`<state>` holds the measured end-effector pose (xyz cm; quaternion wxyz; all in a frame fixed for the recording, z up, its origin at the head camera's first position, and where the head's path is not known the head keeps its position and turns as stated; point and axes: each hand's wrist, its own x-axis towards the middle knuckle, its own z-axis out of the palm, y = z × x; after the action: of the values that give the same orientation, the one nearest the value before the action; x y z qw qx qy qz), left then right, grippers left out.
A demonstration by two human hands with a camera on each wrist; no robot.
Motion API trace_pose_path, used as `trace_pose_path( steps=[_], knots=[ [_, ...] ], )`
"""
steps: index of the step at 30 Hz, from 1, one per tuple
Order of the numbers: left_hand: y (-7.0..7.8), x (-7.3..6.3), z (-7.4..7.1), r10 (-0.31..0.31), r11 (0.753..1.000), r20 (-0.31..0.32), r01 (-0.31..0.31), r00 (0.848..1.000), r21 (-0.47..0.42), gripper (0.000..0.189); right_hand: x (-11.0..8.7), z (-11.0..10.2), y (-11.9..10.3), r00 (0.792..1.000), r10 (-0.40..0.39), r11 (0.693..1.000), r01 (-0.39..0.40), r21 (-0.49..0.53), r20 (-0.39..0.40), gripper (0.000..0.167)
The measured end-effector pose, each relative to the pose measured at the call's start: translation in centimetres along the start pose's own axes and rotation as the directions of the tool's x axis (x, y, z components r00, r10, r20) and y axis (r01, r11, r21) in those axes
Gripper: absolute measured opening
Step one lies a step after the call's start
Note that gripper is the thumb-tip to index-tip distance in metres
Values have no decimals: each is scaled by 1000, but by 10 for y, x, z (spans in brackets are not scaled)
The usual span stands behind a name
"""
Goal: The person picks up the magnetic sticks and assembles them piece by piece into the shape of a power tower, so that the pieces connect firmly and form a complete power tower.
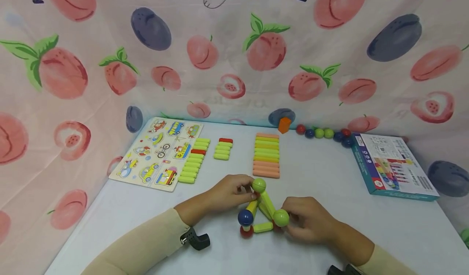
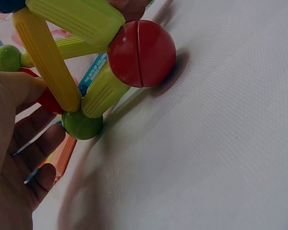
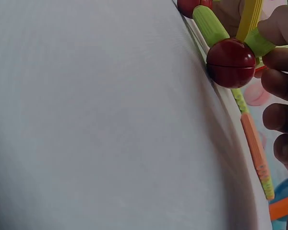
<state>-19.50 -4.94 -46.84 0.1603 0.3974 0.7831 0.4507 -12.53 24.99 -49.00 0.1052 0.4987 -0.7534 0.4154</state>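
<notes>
A construction-toy frame of rods and balls stands on the white table between the hands. Two green balls, with a blue ball (image 1: 245, 217), sit at its upper corners. Red balls (image 2: 141, 53) show at lower corners, and a yellow rod (image 2: 45, 57) slants across one side. At the far corner, the left hand (image 1: 234, 191) pinches a red rod (image 2: 49, 101) between thumb and fingers. On the near right corner, the right hand (image 1: 309, 220) pinches a short green rod (image 3: 259, 43) above a red ball (image 3: 230, 63). Its other fingers are loosely curled.
Behind the frame lies a row of orange, yellow and green rods (image 1: 266, 155). Green and red rods (image 1: 192, 165) line a picture board (image 1: 146, 155) at left. Loose balls (image 1: 319, 133) and an orange piece (image 1: 284, 125) sit at the back; a box (image 1: 395, 167) lies right.
</notes>
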Motion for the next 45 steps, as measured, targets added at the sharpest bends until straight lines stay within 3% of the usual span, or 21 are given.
trace_pose_path(
  steps=[11,19,25,28,33,36,40,43,45],
  knots=[
    [-1,-1,0,-5,1000,5,5,1000,-8,19,-6,1,2,997,65,998,-65,-5,-34,47],
    [-2,-2,-1,5,1000,5,-5,1000,-10,19,-7,-3,-3,979,202,979,-202,27,1,41],
    [-3,-3,-2,-18,1000,20,18,1000,-19,22,-7,-5,-4,977,211,978,-211,0,16,40],
    [-4,-3,-2,-51,998,44,50,998,25,25,-8,-7,-5,948,314,948,-309,-73,54,38],
    [-9,-5,-5,-74,982,61,62,995,177,23,-7,-8,-7,859,499,861,-475,-180,116,33],
    [-12,-11,-8,-67,978,62,53,996,201,21,-2,-10,-2,843,528,842,-503,-193,104,28],
    [-12,-25,-9,-67,987,78,54,995,152,22,8,-14,10,828,553,826,-532,-184,92,26],
    [-8,-36,-4,-46,991,85,35,995,129,20,20,-13,18,804,586,807,-567,-167,103,25],
    [-4,-41,2,-24,992,85,12,996,129,19,29,-11,22,801,587,807,-568,-161,118,25]
  ],
)
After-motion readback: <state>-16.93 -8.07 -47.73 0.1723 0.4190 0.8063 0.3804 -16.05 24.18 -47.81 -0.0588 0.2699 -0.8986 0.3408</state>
